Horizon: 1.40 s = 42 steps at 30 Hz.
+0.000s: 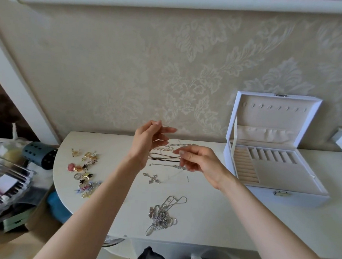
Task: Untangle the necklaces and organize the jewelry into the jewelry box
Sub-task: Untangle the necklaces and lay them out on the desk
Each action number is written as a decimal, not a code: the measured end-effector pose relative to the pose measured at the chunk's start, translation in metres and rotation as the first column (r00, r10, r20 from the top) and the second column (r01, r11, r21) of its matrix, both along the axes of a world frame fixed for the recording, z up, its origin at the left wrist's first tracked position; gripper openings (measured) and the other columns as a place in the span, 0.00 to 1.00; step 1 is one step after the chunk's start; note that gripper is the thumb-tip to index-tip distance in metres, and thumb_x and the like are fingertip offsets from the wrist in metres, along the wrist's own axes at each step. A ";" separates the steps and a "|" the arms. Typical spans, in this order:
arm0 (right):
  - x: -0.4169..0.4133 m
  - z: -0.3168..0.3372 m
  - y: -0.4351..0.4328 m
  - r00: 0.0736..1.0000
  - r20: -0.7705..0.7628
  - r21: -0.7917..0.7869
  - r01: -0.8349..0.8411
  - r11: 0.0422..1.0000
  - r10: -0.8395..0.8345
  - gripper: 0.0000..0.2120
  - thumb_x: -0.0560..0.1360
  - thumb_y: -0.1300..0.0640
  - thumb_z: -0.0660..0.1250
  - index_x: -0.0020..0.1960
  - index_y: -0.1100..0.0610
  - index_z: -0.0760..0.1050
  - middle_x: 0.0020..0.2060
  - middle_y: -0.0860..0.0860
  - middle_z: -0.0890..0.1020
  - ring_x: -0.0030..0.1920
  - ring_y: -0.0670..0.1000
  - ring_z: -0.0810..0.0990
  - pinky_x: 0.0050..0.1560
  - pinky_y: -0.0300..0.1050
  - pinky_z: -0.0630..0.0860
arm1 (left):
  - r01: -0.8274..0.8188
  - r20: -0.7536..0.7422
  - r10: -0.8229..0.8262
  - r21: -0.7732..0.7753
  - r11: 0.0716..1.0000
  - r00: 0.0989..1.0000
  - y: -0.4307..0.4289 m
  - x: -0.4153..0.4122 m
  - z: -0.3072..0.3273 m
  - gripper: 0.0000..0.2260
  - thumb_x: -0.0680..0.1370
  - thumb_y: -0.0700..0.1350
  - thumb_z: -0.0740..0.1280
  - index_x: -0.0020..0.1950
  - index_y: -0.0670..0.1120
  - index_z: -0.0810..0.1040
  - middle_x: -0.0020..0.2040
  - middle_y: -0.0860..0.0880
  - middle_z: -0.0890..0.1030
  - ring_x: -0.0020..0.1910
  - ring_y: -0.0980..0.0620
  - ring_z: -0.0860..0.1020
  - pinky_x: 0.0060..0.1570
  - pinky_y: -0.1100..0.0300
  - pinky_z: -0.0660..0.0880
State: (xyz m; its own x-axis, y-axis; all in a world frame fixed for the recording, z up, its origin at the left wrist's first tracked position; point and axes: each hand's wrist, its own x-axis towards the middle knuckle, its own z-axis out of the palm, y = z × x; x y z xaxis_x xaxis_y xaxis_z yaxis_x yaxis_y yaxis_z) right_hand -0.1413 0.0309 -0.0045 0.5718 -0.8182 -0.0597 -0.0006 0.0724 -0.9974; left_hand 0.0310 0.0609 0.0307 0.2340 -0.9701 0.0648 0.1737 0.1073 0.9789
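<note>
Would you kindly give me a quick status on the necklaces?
Left hand, right hand pinch thin chain. Tangled pile untouched on table. Jewelry box open, empty.

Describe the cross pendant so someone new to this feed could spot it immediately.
On the white table, look left of the open jewelry box. A silver cross pendant lies flat there, right of the colourful earrings, beyond the tangled chain heap. It alone is cross-shaped.

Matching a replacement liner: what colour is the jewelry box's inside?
Beige, inside the white jewelry box; head view.
</note>
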 end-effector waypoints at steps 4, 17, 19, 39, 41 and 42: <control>0.001 -0.009 -0.002 0.990 -0.078 -0.025 0.116 0.993 -0.117 0.14 0.72 0.59 0.72 0.57 0.55 0.77 0.33 0.52 0.76 0.27 0.48 0.73 0.31 0.38 0.68 | 0.026 0.081 -0.018 -0.099 0.995 0.997 0.001 -0.002 0.010 0.12 0.81 0.41 0.59 0.38 0.44 0.70 0.44 0.44 0.84 0.36 0.55 0.78 0.39 0.63 0.75; -0.004 -0.024 0.004 0.964 -0.261 -0.016 -0.066 0.998 0.059 0.02 0.73 0.59 0.70 0.42 0.56 0.81 0.28 0.50 0.79 0.25 0.46 0.71 0.27 0.36 0.65 | -0.017 -0.010 0.015 -0.220 0.975 1.000 0.001 0.001 0.018 0.13 0.79 0.37 0.59 0.35 0.45 0.72 0.46 0.46 0.84 0.36 0.55 0.75 0.36 0.65 0.69; -0.015 -0.024 0.001 0.959 -0.285 -0.007 -0.008 1.000 0.006 0.02 0.73 0.58 0.71 0.41 0.56 0.80 0.29 0.51 0.81 0.27 0.46 0.73 0.28 0.36 0.67 | -0.108 -0.017 0.107 -0.200 0.974 0.994 0.000 0.011 0.014 0.12 0.79 0.38 0.61 0.35 0.46 0.71 0.45 0.48 0.84 0.34 0.56 0.73 0.33 0.65 0.67; -0.054 -0.014 -0.010 0.877 -0.465 -0.122 0.071 0.990 -0.120 0.04 0.71 0.61 0.72 0.39 0.60 0.80 0.27 0.56 0.81 0.21 0.48 0.71 0.25 0.32 0.65 | -0.352 -0.157 0.361 0.082 0.932 0.919 -0.001 0.042 -0.050 0.11 0.79 0.42 0.63 0.37 0.49 0.70 0.46 0.51 0.83 0.29 0.58 0.67 0.26 0.69 0.64; -0.053 -0.011 -0.011 0.889 -0.436 -0.130 0.087 0.988 -0.136 0.03 0.71 0.64 0.73 0.39 0.63 0.80 0.25 0.55 0.78 0.22 0.46 0.72 0.24 0.30 0.65 | -0.368 -0.179 0.377 0.079 0.926 0.909 -0.002 0.044 -0.048 0.11 0.79 0.42 0.63 0.37 0.48 0.70 0.43 0.51 0.81 0.29 0.58 0.68 0.26 0.69 0.65; -0.053 -0.009 -0.011 0.889 -0.432 -0.138 0.099 0.986 -0.150 0.03 0.70 0.64 0.73 0.39 0.63 0.80 0.26 0.54 0.78 0.24 0.45 0.73 0.25 0.30 0.66 | -0.380 -0.192 0.388 0.077 0.922 0.901 -0.003 0.045 -0.048 0.10 0.79 0.42 0.63 0.37 0.48 0.70 0.42 0.50 0.79 0.29 0.57 0.68 0.26 0.68 0.66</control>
State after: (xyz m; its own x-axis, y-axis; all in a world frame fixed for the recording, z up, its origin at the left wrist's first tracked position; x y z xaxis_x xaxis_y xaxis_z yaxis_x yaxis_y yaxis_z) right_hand -0.1944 0.0194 -0.0139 0.4011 -0.8966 -0.1875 -0.4385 -0.0082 -0.8987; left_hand 0.0762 0.0581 -0.0173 0.5935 -0.8029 -0.0560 0.3181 0.1702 0.9326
